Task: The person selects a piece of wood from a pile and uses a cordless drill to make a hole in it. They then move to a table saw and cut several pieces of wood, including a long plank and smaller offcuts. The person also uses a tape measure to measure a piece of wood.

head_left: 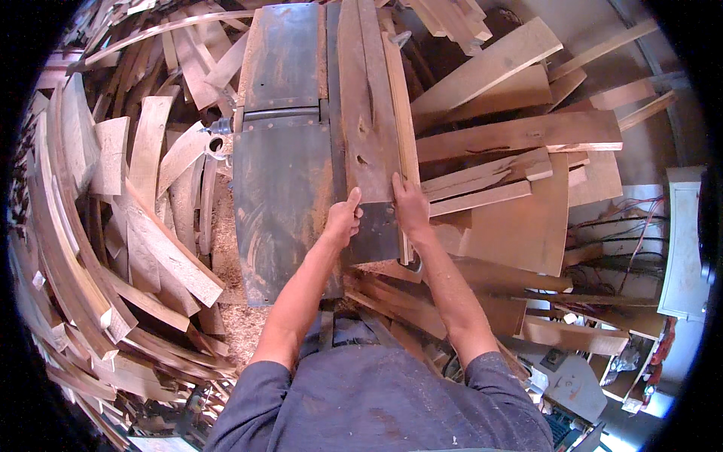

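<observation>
A long brown wooden board point(367, 128) with a crack and knot holes lies lengthwise on a woodworking machine with a dark metal bed point(286, 188). My left hand point(344, 217) is closed at the board's near left corner, thumb up along its edge. On the opposite side, my right hand point(411, 203) grips the near right corner, beside a pale wooden strip point(407, 113) that runs along the board's right side. Both hands' undersides are hidden. A slot point(282, 113) crosses the bed left of the board.
Stacked boards and offcuts point(151, 143) crowd the left side, with wood shavings point(230, 264) on the floor beside the machine. Several planks point(520, 135) lie to the right, near a white cabinet point(681, 241) and loose cables point(629, 233).
</observation>
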Demonstrator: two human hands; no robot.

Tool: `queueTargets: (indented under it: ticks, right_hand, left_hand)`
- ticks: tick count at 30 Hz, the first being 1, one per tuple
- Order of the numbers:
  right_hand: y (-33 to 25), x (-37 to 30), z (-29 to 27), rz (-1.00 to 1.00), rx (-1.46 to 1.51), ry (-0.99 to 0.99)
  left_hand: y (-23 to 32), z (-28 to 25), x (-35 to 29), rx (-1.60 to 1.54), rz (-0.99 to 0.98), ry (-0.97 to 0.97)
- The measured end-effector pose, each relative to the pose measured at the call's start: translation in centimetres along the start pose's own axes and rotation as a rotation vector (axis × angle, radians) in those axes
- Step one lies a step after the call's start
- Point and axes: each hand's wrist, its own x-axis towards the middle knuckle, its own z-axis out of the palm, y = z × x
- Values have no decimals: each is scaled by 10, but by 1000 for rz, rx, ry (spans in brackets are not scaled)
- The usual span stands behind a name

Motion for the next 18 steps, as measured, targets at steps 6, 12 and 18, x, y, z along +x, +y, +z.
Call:
queueTargets:
  ticks: [6, 12, 18]
  right_hand:
    - [3, 8, 5, 22, -4, 11]
    - [2, 17, 2, 32, -1, 1]
    - [10, 25, 11, 24, 1, 25]
  left_hand:
    - [8, 5, 2, -19, 21, 16]
    - [15, 3, 10, -9, 19, 11]
    - [25, 6, 11, 8, -4, 13]
